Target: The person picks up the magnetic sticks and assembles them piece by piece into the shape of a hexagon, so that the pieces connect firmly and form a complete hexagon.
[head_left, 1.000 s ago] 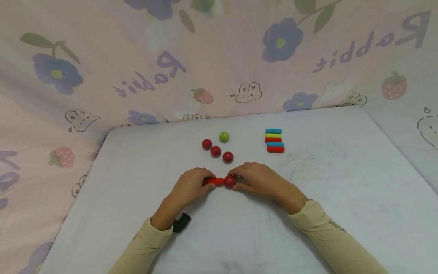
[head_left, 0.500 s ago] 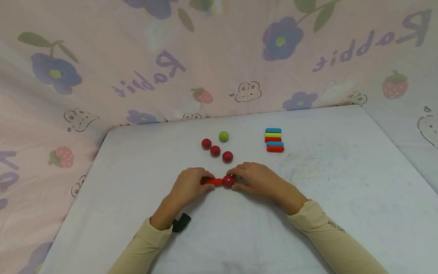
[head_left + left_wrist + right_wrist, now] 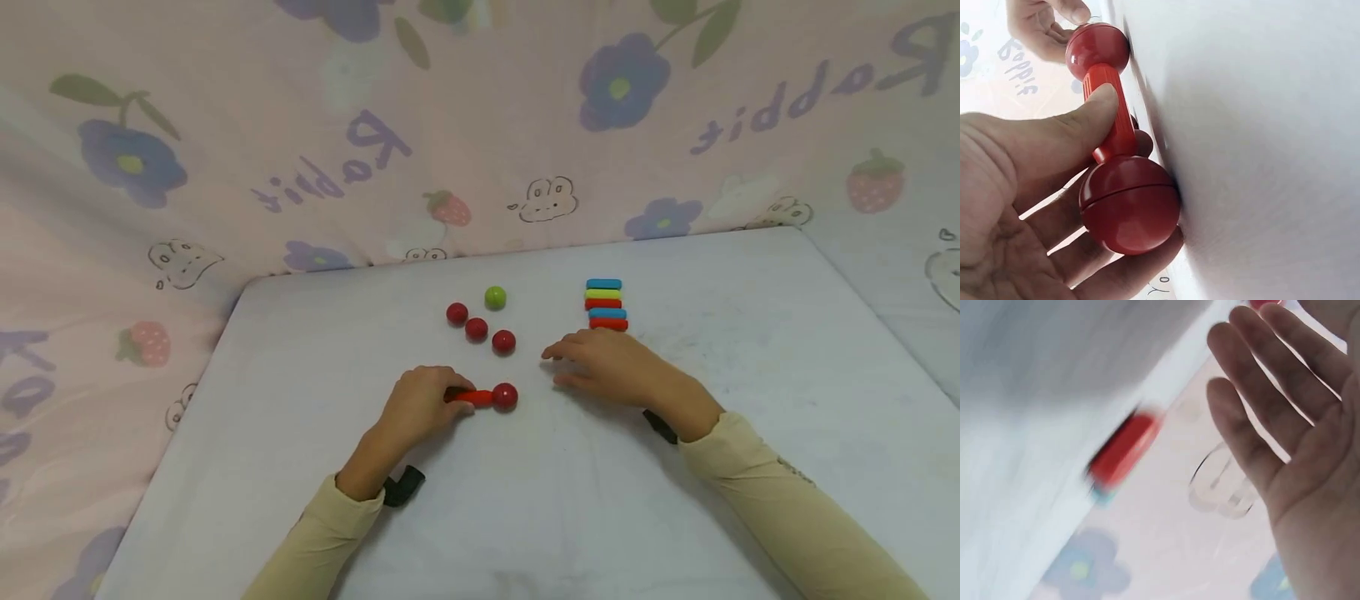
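My left hand [image 3: 420, 404] pinches a red ridged stick [image 3: 478, 398] between thumb and fingers, low over the table. A dark red ball [image 3: 506, 397] sits at the stick's right end. The left wrist view shows a second red ball [image 3: 1130, 206] at the other end, within the curl of the fingers, so the piece looks like a dumbbell. Apart from it, my right hand [image 3: 615, 367] hovers to the right with nothing in it. Its fingers are extended, just in front of a stack-like row of coloured sticks [image 3: 604, 294] in blue, yellow and red.
Beyond the left hand, three loose red balls [image 3: 476, 329] lie in a slanting line, with a green ball [image 3: 495, 297] behind them. The white table [image 3: 750, 333] ends at a printed fabric backdrop [image 3: 480, 125].
My right hand has let go of the ball at the stick's right end and moved right, toward the coloured sticks. The left hand keeps its grip in nearly the same place.
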### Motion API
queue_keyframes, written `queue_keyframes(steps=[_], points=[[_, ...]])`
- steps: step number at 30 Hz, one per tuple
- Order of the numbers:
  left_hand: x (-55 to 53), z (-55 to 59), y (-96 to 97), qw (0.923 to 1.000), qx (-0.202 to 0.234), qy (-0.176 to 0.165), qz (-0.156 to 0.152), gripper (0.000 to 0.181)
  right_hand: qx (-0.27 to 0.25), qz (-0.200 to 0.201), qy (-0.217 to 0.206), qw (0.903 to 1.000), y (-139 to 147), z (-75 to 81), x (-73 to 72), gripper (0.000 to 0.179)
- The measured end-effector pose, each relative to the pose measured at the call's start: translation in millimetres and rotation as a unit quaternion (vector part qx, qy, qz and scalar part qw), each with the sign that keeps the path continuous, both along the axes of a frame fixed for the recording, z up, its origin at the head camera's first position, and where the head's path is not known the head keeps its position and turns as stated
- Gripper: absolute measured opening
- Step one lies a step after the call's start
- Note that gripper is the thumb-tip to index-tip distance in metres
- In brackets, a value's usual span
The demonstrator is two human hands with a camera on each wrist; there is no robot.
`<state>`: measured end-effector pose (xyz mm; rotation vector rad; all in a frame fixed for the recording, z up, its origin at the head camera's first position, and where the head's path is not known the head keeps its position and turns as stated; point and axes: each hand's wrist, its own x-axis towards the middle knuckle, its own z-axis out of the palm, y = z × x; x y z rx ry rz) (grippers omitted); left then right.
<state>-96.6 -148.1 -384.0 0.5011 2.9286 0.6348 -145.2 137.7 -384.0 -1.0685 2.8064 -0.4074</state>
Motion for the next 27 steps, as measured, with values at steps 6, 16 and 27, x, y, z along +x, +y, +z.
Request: queue_keyframes(steps=[6,16,27], points=[[0.4,-0.9,-2.2,1.0,-0.001,0.004,0.003,0.022,-0.005,-0.043,0.081,0.9957,47,0.7,-16.5,0.03],[-1.8,-0.3,0.0,1.0,-0.004,0.006,-0.001,0.023,-0.042,-0.089,0.121,0.9877,68,-13.0,-16.6,0.038],[-3.0,-2.1,-1.2,0.9998,0.008,-0.018,0.004,0.022,-0.018,-0.133,0.065,0.9889,73,-13.7,-14.4,0.044]])
